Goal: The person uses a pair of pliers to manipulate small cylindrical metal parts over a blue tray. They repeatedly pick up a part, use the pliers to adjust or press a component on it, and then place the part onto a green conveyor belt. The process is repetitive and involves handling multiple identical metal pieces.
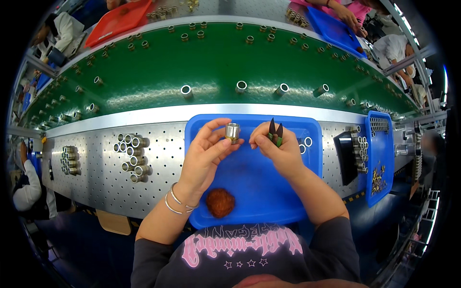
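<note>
My left hand (pixel 206 156) holds a short silver metal sleeve (pixel 232 130) between thumb and fingertips, above the far part of a blue tray (pixel 254 187). Just to its right, my right hand (pixel 278 146) grips dark-tipped tweezers with green handles (pixel 275 130), tips pointing up and away. The two hands are close together but apart. A reddish-brown scouring pad (pixel 220 202) lies on the tray's near left. Two small metal rings (pixel 305 143) rest on the tray at its far right.
A pile of silver sleeves (pixel 132 156) lies on the perforated steel bench at left, another pile (pixel 69 160) farther left. A green conveyor belt (pixel 216 67) carries spaced sleeves. A narrow blue tray (pixel 379 158) with parts stands right. Other people work across the belt.
</note>
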`<state>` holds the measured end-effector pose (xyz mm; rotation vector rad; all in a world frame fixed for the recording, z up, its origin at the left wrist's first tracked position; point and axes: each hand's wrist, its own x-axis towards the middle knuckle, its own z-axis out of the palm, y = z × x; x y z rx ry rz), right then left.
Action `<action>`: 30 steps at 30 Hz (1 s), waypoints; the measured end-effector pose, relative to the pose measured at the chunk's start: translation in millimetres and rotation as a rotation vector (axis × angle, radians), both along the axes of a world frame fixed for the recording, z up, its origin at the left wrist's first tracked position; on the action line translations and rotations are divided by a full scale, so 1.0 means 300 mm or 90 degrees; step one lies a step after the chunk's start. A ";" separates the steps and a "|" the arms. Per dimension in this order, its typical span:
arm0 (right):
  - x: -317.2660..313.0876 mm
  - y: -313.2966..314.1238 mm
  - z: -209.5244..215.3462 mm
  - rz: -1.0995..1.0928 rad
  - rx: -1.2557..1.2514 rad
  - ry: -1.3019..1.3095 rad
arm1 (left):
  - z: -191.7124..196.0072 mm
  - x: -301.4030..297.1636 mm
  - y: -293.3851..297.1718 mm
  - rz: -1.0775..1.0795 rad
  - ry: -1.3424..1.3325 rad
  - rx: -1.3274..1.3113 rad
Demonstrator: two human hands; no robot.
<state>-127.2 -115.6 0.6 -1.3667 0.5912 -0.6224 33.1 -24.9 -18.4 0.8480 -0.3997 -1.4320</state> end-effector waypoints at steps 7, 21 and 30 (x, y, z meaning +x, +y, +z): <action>-0.008 -0.010 -0.005 -0.011 -0.001 0.041 | -0.004 -0.001 -0.002 0.035 -0.086 -0.027; -0.011 -0.030 -0.025 -0.090 -0.101 0.136 | 0.002 -0.021 0.011 -0.057 -0.143 -0.030; -0.012 -0.015 -0.002 -0.057 -0.216 0.122 | -0.007 0.002 -0.011 -0.041 0.001 0.016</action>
